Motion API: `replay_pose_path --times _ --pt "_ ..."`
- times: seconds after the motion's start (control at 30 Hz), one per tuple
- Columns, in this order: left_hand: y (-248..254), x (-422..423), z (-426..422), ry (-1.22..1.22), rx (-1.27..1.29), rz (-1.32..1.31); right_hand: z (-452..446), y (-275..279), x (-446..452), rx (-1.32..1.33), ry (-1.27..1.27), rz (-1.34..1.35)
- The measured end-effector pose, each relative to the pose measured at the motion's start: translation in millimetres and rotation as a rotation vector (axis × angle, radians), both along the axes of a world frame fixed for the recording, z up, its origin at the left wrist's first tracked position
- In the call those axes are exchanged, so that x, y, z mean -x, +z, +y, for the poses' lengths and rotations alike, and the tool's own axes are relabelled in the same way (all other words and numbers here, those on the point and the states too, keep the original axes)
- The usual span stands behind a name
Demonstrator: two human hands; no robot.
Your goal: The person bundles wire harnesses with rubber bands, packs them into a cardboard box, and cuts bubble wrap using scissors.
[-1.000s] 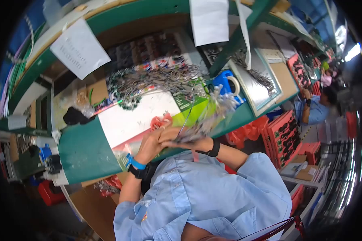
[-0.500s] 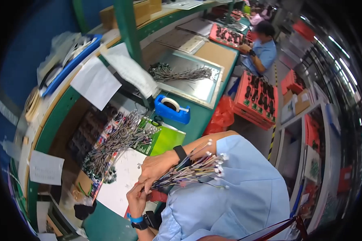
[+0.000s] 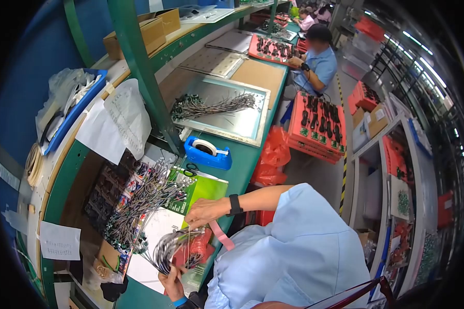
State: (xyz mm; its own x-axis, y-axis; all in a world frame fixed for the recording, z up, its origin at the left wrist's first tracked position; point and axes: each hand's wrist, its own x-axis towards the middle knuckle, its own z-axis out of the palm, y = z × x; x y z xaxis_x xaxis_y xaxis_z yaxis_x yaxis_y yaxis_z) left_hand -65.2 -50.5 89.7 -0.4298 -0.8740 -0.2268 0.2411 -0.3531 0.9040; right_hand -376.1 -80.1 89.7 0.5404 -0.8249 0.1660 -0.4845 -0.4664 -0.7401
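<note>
My left hand (image 3: 172,283), with a blue band at the wrist, grips a bundle of thin wires (image 3: 166,251) near its lower end. The bundle curves up and to the right over the white sheet (image 3: 142,270). My right hand (image 3: 207,212), with a black wristband, is above the bundle's upper end, fingers closed together; what they pinch is too small to make out. Crumpled red plastic (image 3: 203,246) lies behind and beside the bundle. A large pile of wires with green ends (image 3: 134,208) rests just left of my hands, beside a green printed sheet (image 3: 211,188).
A blue tape dispenser (image 3: 209,154) and black scissors (image 3: 191,169) are beyond my hands. More wires (image 3: 214,105) lie on a framed plate (image 3: 260,123). Stacked red trays (image 3: 317,126) stand at the right, near a seated co-worker (image 3: 317,62). A green post (image 3: 139,67) rises at left.
The view has swung right. The bundle, earlier stretched rightward past my right arm, now bends between my hands. My right hand has moved off its gripped part, up and away from my left hand.
</note>
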Motion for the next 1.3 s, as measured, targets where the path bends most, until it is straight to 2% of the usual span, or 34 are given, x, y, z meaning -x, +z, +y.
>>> replay_pose_path --times 0.1,0.23,0.3,0.33,0.37,0.43,0.47,0.5,0.57,0.6,0.67,0.7,0.77,0.8,0.83,0.9,0.93,1.0,1.03,1.07,1.1,1.17,1.23,1.3 --pt "28 7 7 -0.175 -0.033 -0.056 8 6 -10 -0.107 -0.050 -0.121" --pt "10 0 11 0.047 0.137 0.235 17 -8 -14 -0.273 -0.082 -0.278" --pt "-33 -25 5 0.051 0.101 0.331 20 -17 -15 -0.326 -0.065 -0.329" --pt "-7 -9 2 0.055 0.059 0.424 25 -17 -16 -0.429 -0.079 -0.327" --pt "18 9 22 0.230 0.084 0.522 30 -18 -16 -0.533 -0.093 -0.327" --pt "-65 -35 9 0.300 0.690 0.102 40 -24 -17 -0.608 -0.081 -0.371" --pt "-45 -35 -8 -0.127 0.224 0.774 41 -26 -17 -0.680 -0.062 -0.410" --pt "-35 -28 -6 -0.122 0.225 0.775 41 -22 -21 -0.682 -0.058 -0.407" --pt "-20 -13 6 0.090 0.126 0.467 41 -3 -35 -0.389 0.116 -0.572" --pt "-16 -5 7 0.083 0.124 0.468 40 8 -39 -0.387 0.109 -0.572" --pt "-7 8 7 0.418 -0.015 0.542 35 28 -46 -0.747 0.265 -0.843" --pt "10 16 7 0.434 0.112 0.552 34 30 -50 -0.743 0.265 -0.847" --pt "16 13 0 0.363 0.270 0.554 33 32 -58 -0.978 0.388 -1.358" --pt "13 10 -2 0.344 0.224 0.567 39 45 -64 -0.873 0.289 -1.390" --pt "9 9 0 0.327 0.297 0.439 39 44 -66 -0.875 0.288 -1.387" --pt "14 16 8 0.256 0.367 0.243 35 39 -71 -0.115 0.014 -0.779" --pt "15 24 12 0.270 0.362 0.169 29 31 -72 0.261 0.048 -0.506" --pt "14 30 15 0.262 0.370 0.013 31 29 -80 0.284 0.021 -0.452" --pt "22 41 16 0.300 0.482 -0.134 32 30 -84 0.303 -0.005 -0.397" --pt "35 54 18 0.336 0.589 -0.286 33 30 -93 0.327 -0.113 -0.462" --pt "52 59 21 0.282 0.581 -0.403 30 29 -92 0.326 -0.111 -0.462" --pt "55 60 18 0.235 0.651 -0.603 23 21 -86 0.188 0.059 -0.232" --pt "45 65 15 0.267 0.694 -0.561 17 11 -90 0.294 0.076 -0.311" --pt "36 69 12 0.248 0.748 -0.325 16 9 -93 0.180 0.268 -0.305"
